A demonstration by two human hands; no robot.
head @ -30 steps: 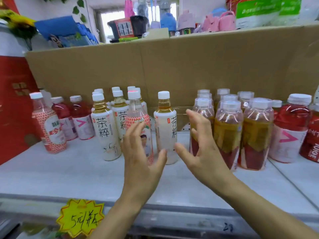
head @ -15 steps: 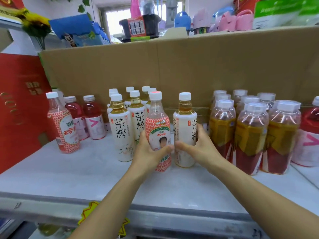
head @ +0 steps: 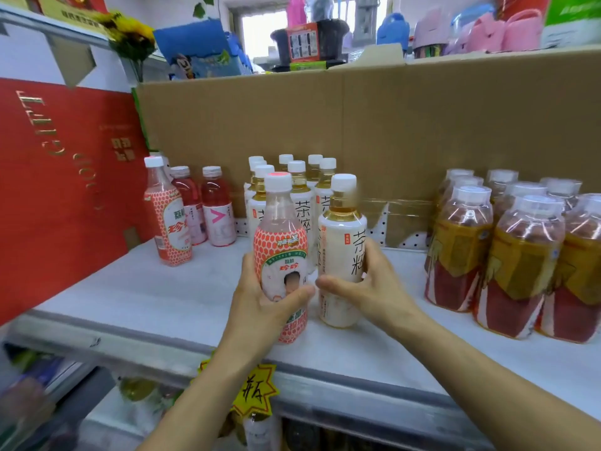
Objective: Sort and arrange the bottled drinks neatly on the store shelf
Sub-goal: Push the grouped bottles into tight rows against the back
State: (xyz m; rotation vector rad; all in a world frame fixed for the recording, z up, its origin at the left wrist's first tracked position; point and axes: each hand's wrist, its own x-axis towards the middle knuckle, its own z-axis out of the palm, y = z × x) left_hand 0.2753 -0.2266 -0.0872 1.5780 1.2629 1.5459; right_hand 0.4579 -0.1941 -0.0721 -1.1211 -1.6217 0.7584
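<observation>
1. The left hand [head: 260, 307] is gripping the red-netted bottle [head: 280, 252] around its lower body. The thumb is crossing the front of the label and the fingers are curling out of sight behind it.
2. The red-netted bottle, clear above the label and white-capped, is standing upright near the front edge of the shelf [head: 146, 294], roughly midway along it. Whether its base is resting on the shelf cannot be told.
3. The right hand [head: 369, 289] is wrapping the white tea bottle [head: 341, 242] from the right side. The thumb is lying across the lower front and the fingers are curling round the far side.
4. The white tea bottle is sitting upright just to the right of the red-netted bottle and slightly further back. The two thumbs are almost meeting between the bottles, and the tea bottle's cap is appearing blurred.
5. A cluster of matching tea bottles [head: 300, 190] is standing directly behind the held pair, toward the shelf's back edge and the cardboard wall [head: 325, 125].
6. A second netted bottle [head: 169, 222] is standing toward the left end of the shelf, near the red box [head: 65, 174], with two pink bottles [head: 218, 213] just behind it to the right.
7. Amber-and-red bottles [head: 461, 249] are crowding the right end of the shelf.
8. A yellow price tag [head: 257, 392] is hanging from the front edge, below the left wrist.
</observation>
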